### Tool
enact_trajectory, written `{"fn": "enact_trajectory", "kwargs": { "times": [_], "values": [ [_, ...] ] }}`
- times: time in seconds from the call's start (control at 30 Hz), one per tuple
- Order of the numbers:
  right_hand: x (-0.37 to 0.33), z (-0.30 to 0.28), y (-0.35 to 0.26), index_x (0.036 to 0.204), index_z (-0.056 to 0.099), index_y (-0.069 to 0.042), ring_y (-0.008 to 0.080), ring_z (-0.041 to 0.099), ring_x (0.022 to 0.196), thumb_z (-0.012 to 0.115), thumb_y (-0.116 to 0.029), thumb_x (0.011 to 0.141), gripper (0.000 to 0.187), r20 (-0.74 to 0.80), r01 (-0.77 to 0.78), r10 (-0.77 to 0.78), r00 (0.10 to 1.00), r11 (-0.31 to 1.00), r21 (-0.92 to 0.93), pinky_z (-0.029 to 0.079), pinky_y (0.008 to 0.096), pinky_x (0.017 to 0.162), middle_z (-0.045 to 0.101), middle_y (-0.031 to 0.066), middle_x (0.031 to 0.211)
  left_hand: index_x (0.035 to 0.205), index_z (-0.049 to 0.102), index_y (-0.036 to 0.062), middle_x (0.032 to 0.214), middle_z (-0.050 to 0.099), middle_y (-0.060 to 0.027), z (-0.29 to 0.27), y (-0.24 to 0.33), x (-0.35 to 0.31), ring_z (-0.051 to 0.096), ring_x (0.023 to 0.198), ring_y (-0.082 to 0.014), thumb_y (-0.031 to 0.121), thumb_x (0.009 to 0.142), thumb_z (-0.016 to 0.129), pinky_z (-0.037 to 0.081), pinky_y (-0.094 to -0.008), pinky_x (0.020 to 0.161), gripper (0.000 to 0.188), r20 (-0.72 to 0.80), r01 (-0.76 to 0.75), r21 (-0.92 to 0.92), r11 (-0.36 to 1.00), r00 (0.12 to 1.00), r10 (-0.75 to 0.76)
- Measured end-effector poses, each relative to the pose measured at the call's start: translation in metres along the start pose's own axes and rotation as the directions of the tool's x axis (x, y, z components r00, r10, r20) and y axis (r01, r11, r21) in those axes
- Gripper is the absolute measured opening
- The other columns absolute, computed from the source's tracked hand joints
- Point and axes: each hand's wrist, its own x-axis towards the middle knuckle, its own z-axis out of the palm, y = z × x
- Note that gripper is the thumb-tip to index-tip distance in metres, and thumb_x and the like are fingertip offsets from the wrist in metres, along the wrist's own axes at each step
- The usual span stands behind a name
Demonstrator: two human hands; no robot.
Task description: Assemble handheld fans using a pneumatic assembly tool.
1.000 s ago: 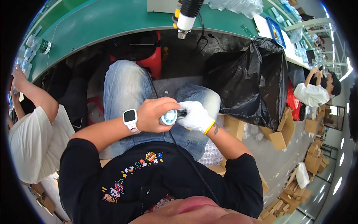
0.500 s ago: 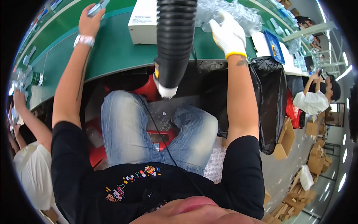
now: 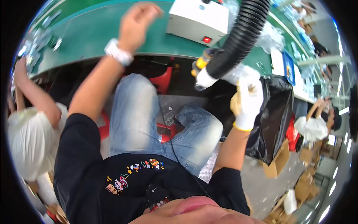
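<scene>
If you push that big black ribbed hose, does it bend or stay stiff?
The black ribbed hose would probably bend: its ridged wall already curves as it hangs over the green table. It likely swings back, and seems light for its size, being hollow-looking.

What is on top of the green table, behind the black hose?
A white box with a red light sits on the green table. The black hose covers its right end.

Your right hand (image 3: 247, 100) has the black ribbed hose (image 3: 238, 37) crowding it at eleven o'clock, the black bag (image 3: 274, 119) at three; room lies toward seven.
</scene>
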Motion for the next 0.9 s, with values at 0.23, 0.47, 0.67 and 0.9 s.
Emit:
{"fn": "enact_trajectory", "kwargs": {
  "times": [0.23, 0.47, 0.67, 0.9],
  "values": [
    [-0.089, 0.127, -0.012, 0.136, 0.05, -0.001, 0.0215, 0.066, 0.108, 0.075, 0.001, 0.085, 0.057, -0.029, -0.062, 0.072, 0.997, 0.965, 0.254, 0.054, 0.0368, 0.096, 0.068, 0.0104, 0.117, 0.154, 0.039, 0.0067, 0.146, 0.054, -0.0141, 0.086, 0.048, -0.172, 0.051, 0.138, -0.0283, 0.054, 0.109, 0.04, 0.038, -0.0449, 0.118, 0.065, 0.382, 0.569, -0.772, 0.283, 0.771, -0.509],
    [-0.087, 0.094, 0.019, 0.144, 0.049, -0.003, 0.0185, 0.067, 0.106, 0.077, -0.008, 0.085, 0.065, 0.267, 0.042, -0.034, 0.963, 0.999, -0.025, 0.054, 0.0324, 0.093, 0.069, 0.0092, 0.12, 0.153, 0.041, 0.007, 0.144, 0.055, -0.0122, 0.086, 0.04, -0.188, 0.052, 0.135, -0.0259, 0.038, 0.105, 0.057, 0.04, -0.043, 0.116, 0.059, 0.33, 0.411, -0.539, 0.735, 0.906, -0.264],
    [-0.105, 0.051, -0.004, 0.137, 0.057, -0.002, 0.0161, 0.07, 0.095, 0.076, -0.011, 0.085, 0.056, 0.252, 0.147, -0.038, 0.967, 0.89, -0.431, 0.056, 0.029, 0.086, 0.072, 0.0074, 0.111, 0.138, 0.054, 0.0076, 0.135, 0.063, -0.0108, 0.098, 0.041, -0.186, 0.06, 0.122, -0.0204, 0.011, 0.094, 0.072, 0.048, -0.0375, 0.105, 0.047, 0.36, 0.235, -0.321, 0.917, 0.926, -0.111],
    [-0.099, -0.028, -0.019, 0.108, 0.075, -0.001, 0.0146, 0.069, 0.072, 0.077, -0.019, 0.086, 0.028, 0.487, -0.401, 0.4, 0.777, 0.91, -0.108, 0.056, 0.0281, 0.07, 0.074, 0.0073, 0.085, 0.105, 0.06, 0.0094, 0.129, 0.068, -0.0116, 0.095, 0.025, -0.19, 0.068, 0.112, -0.022, 0.017, 0.1, 0.07, 0.056, -0.0365, 0.095, 0.014, 0.301, 0.414, -0.711, 0.569, 0.91, -0.286]
  ]
}}
